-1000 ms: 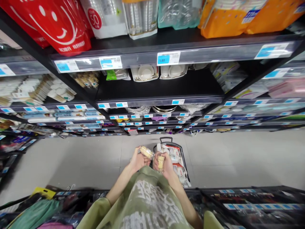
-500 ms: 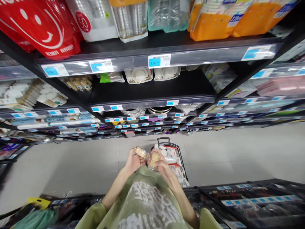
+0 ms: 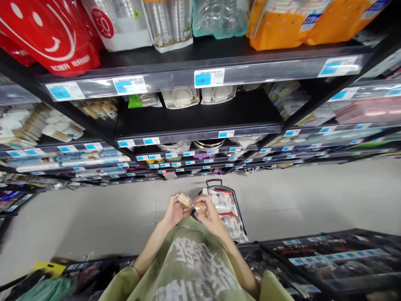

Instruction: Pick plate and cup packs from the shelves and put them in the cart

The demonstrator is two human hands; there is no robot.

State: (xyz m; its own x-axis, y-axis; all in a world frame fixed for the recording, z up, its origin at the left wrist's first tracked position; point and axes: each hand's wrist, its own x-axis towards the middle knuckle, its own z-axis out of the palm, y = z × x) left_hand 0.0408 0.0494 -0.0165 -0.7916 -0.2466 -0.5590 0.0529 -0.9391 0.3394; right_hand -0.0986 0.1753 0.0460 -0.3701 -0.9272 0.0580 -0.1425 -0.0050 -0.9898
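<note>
In front of my body, my left hand (image 3: 176, 212) is closed on a small clear pack (image 3: 184, 199) with tan contents and a pale label, tilted towards the right. Beside it, my right hand (image 3: 210, 213) grips a similar small clear pack (image 3: 201, 207), its round tan-brown end facing up. The two packs are close together at their near ends; whether they touch I cannot tell. What exactly is inside them is too small to make out. Just beyond my right hand is a shopping basket (image 3: 238, 203) with a black rim and handle.
Several white packages with red print (image 3: 223, 200) lie in the basket. Ahead stands a dark shelf unit (image 3: 200, 119) with white plates, bagged cups and a red smiling-face bag (image 3: 53, 37). Grey floor (image 3: 282, 200) runs between it and the dark racks (image 3: 332, 259) behind me.
My right hand has turned its pack, so a round brown end shows instead of the pale side. The left hand keeps its pack nearly still. The view has shifted slightly.
</note>
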